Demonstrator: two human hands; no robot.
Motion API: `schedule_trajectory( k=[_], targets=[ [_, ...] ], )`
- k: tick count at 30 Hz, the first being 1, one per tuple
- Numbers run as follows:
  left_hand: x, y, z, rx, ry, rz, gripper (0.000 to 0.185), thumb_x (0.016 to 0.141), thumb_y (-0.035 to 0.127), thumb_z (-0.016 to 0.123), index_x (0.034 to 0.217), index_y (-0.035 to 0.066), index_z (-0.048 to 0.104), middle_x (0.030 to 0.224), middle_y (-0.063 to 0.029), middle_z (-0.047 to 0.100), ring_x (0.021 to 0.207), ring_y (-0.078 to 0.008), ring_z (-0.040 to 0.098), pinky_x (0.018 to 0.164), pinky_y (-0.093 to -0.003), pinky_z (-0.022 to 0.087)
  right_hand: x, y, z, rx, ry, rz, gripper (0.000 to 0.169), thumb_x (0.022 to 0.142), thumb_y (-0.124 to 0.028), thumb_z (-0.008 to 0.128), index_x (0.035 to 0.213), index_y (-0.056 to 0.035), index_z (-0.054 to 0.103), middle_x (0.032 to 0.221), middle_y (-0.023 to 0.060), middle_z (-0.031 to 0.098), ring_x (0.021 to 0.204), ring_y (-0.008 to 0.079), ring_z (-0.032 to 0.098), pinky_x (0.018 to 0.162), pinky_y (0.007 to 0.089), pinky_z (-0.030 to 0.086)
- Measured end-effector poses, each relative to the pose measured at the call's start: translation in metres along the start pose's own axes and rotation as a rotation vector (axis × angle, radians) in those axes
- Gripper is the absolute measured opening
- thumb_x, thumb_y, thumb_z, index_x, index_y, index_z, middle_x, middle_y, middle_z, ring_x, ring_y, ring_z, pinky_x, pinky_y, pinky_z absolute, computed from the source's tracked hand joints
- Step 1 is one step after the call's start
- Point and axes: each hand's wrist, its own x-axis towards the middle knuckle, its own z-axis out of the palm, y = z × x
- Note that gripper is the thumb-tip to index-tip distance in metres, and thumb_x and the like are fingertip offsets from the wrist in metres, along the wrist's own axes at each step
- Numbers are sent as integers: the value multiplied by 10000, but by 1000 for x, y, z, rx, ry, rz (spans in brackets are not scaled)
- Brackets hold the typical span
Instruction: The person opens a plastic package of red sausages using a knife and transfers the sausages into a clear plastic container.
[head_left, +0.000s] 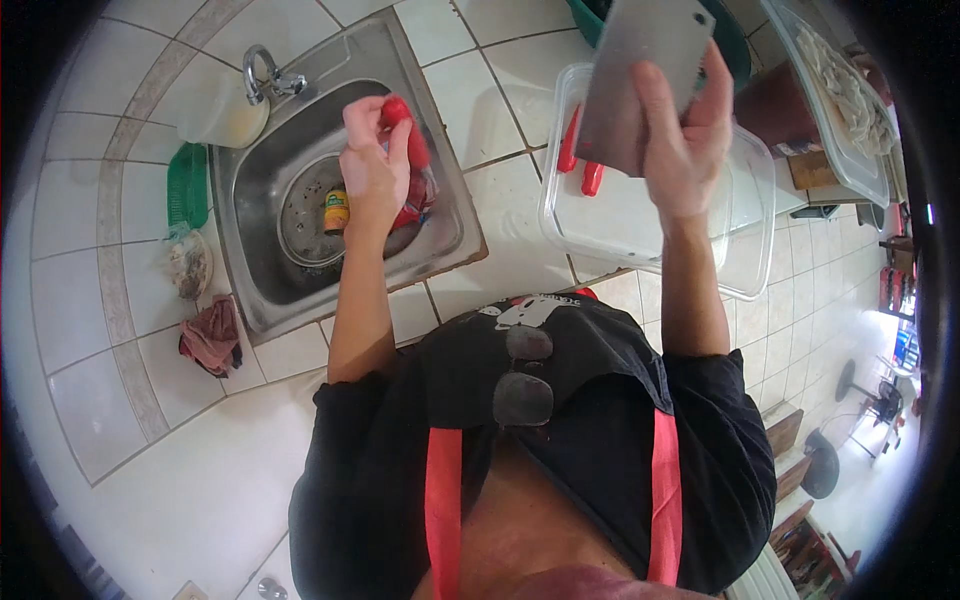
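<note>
My left hand (377, 161) is over the sink, its fingers closed on a red, sausage-like roll (417, 142). Below it, a red plastic package (421, 196) lies partly hidden in the sink. A small yellow-labelled can (336, 211) stands near the round drain plate. On the right, my right hand (686, 142) grips a broad metal blade (626, 82) with a hole in one corner; no handle can be made out. Under the blade is a clear plastic container (551, 214), where red elongated pieces (592, 180) lie, partly covered from view.
The steel sink (450, 240) has a faucet (264, 75) at its far left. Beside it are a cloudy plastic tub (236, 116), a green basket (187, 184) and a reddish cloth (211, 337). A green basin (731, 45) and a lidded container with cloth (844, 97) stand at the upper right.
</note>
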Motion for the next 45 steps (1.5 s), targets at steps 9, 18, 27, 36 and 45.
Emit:
schedule_trajectory(
  k=[9, 18, 27, 36, 45],
  targets=[
    [-5, 37, 16, -1356, -248, -482, 292, 969, 218, 560, 1184, 22, 533, 1139, -97, 626, 895, -150, 603, 782, -312, 520, 20, -11, 77, -88, -148, -168, 564, 920, -105, 598, 1387, 18, 306, 1060, 222, 630, 878, 297, 676, 699, 352, 578],
    [-14, 39, 19, -1316, -326, -501, 384, 944, 148, 591, 1287, 10, 487, 1180, -106, 604, 1069, -193, 597, 885, -355, 539, 18, -2, 94, -214, -222, -286, 591, 922, -124, 604, 1407, -2, 288, 1129, 255, 624, 918, 317, 685, 711, 354, 556],
    [-22, 45, 10, -1309, -450, -264, 643, 823, -64, 587, 1422, -18, 358, 1364, -142, 503, 1265, -239, 493, 1052, -382, 417, 21, 6, 96, -184, -199, -228, 549, 933, -130, 569, 1399, 4, 310, 1118, 227, 634, 903, 320, 688, 664, 378, 588],
    [-23, 38, 16, -1355, -429, -292, 646, 821, -91, 564, 1427, 0, 357, 1323, -147, 539, 1231, -247, 525, 1055, -366, 414, 13, 9, 94, -284, -202, -314, 620, 919, -132, 603, 1433, -9, 278, 1191, 262, 592, 929, 331, 677, 733, 370, 562],
    [-20, 44, 9, -1394, -382, -233, 664, 762, -144, 563, 1390, 35, 444, 1350, -111, 517, 1209, -202, 525, 1056, -341, 404, 15, -18, 88, -47, -233, -238, 615, 907, -87, 601, 1428, -6, 284, 1235, 268, 556, 1045, 319, 634, 791, 383, 546]
  ],
)
